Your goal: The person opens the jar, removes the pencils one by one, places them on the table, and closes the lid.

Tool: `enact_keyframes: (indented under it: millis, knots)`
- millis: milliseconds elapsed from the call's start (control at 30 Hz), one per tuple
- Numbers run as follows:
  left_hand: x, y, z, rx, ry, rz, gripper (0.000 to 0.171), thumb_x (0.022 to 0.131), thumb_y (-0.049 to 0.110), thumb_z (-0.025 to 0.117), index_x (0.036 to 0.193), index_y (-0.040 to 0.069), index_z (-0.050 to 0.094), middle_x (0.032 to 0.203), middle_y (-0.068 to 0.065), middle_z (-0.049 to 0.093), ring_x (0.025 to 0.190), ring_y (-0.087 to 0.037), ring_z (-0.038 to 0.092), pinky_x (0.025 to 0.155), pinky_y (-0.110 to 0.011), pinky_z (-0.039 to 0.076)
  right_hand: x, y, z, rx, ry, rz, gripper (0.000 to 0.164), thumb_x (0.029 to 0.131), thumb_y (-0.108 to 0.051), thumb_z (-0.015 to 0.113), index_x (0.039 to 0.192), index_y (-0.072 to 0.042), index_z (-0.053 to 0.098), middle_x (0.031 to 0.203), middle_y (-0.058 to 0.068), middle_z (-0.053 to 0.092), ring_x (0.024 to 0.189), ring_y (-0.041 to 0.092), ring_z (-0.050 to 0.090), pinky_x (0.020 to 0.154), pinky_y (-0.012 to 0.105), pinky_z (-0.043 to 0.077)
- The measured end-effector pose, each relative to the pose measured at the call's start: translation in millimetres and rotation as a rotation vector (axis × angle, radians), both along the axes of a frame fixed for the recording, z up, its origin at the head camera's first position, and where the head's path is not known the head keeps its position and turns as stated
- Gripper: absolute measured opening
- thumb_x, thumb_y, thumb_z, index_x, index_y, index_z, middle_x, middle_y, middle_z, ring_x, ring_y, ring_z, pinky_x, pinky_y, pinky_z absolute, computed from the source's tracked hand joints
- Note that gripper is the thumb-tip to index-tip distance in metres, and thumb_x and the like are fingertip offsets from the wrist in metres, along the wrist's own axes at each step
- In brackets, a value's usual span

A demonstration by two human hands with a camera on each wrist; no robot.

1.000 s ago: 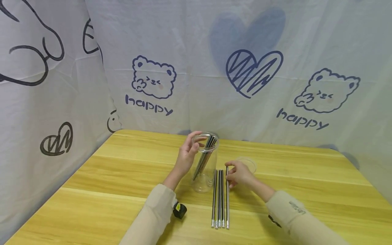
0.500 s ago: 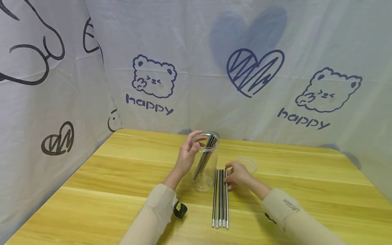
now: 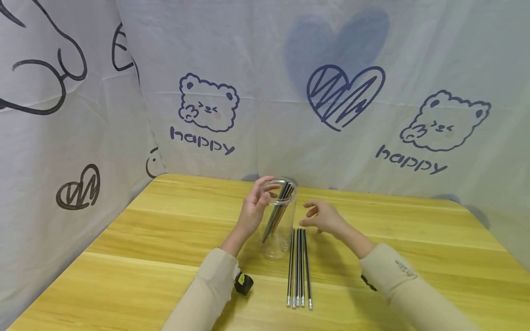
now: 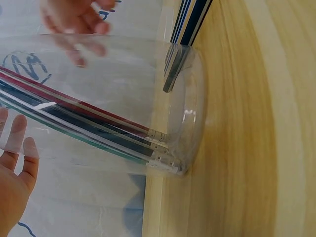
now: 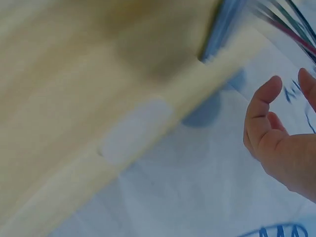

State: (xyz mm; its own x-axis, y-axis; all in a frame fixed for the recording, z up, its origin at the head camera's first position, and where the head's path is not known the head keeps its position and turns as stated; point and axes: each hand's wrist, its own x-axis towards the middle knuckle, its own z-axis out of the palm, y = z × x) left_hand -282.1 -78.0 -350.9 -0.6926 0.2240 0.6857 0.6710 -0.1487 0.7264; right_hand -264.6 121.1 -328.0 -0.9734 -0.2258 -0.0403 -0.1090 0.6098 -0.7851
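A tall clear plastic jar [image 3: 288, 214] stands on the table, with several pencils [image 4: 94, 113] leaning inside it. My left hand [image 3: 252, 207] grips the jar near its rim, thumb and fingers around the wall. To the right of the jar, several dark striped pencils [image 3: 298, 266] lie side by side, their silver eraser ends toward me. The rightmost pencil [image 3: 308, 271] slants slightly away from the others at its near end. My right hand [image 3: 325, 218] hovers over the far ends of the row with fingers loosely bent and nothing between them.
A flat, round, pale lid [image 5: 138, 131] lies on the wooden table [image 3: 145, 257] near its far edge, largely behind my right hand in the head view. White cloth [image 3: 269, 124] with drawings hangs behind the table and along its left side.
My right hand pushed the rightmost pencil left against the row, then let go and rose away. That pencil's near end now points further right. The left hand and jar have stayed put.
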Motion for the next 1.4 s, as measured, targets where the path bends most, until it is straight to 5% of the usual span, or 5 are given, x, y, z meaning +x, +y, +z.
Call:
enact_keyframes:
  millis: [400, 700, 1133, 1400]
  knots:
    - [-0.4, 0, 0.0, 0.001, -0.006, -0.002, 0.076, 0.083, 0.061, 0.041, 0.124, -0.003, 0.036, 0.113, -0.031, 0.05, 0.092, -0.044, 0.05, 0.08, -0.039, 0.044, 0.4, 1, 34.5, -0.134, 0.072, 0.048, 0.037, 0.085, -0.01, 0.06, 0.115, 0.008, 0.05, 0.096, 0.016, 0.059, 0.08, 0.021, 0.056, 0.054, 0.03, 0.048]
    - [-0.3, 0, 1.2, 0.025, 0.009, -0.028, 0.078, 0.083, 0.058, 0.042, 0.125, -0.007, 0.034, 0.113, -0.033, 0.049, 0.092, -0.048, 0.048, 0.083, -0.039, 0.043, 6.8, -7, 56.8, -0.211, 0.231, 0.072, 0.025, 0.085, -0.009, 0.06, 0.103, 0.008, 0.059, 0.09, 0.012, 0.062, 0.072, 0.015, 0.053, 0.056, 0.026, 0.047]
    - [0.2, -1, -0.2, -0.004, -0.009, -0.017, 0.075, 0.083, 0.061, 0.04, 0.126, -0.001, 0.036, 0.114, -0.032, 0.049, 0.093, -0.046, 0.048, 0.08, -0.037, 0.043, 16.4, -20, 64.0, -0.107, 0.651, 0.246, 0.012, 0.081, -0.005, 0.065, 0.09, 0.002, 0.067, 0.084, 0.007, 0.064, 0.071, 0.015, 0.054, 0.057, 0.025, 0.046]
    - [5.8, -1, 4.5, -0.005, 0.002, -0.028, 0.077, 0.085, 0.057, 0.04, 0.125, -0.008, 0.033, 0.113, -0.037, 0.046, 0.094, -0.049, 0.046, 0.082, -0.037, 0.042, 17.5, -20, 65.2, 0.078, 0.68, 0.344, 0.014, 0.082, -0.008, 0.064, 0.093, 0.0, 0.068, 0.09, 0.006, 0.062, 0.071, 0.015, 0.047, 0.055, 0.025, 0.041]
